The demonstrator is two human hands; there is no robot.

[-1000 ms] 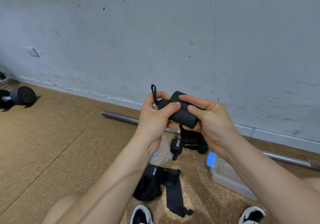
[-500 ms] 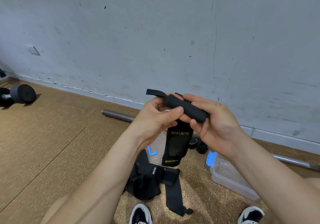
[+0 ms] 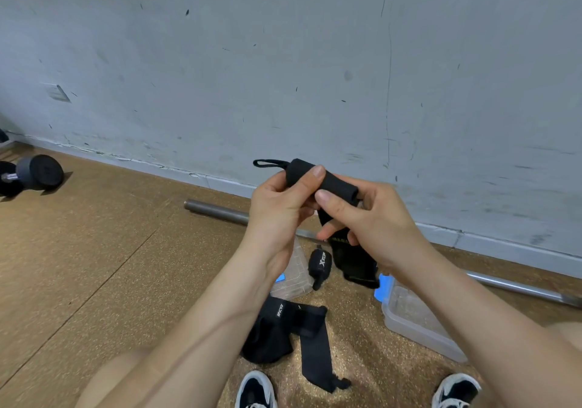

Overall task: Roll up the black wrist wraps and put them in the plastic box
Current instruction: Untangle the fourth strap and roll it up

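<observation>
Over the gym floor [image 3: 94, 266] I watched the left hand [image 3: 277, 206] and right hand [image 3: 371, 218] pinch the black wrist wrap [image 3: 333, 184], rolled further than moments earlier, tail still dangling above the plastic box [image 3: 412, 333].

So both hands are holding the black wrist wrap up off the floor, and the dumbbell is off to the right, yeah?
Not quite: the head view shows the dumbbell off to the left. The rest is right: the left hand and right hand both hold the black wrist wrap up off the floor.
</observation>
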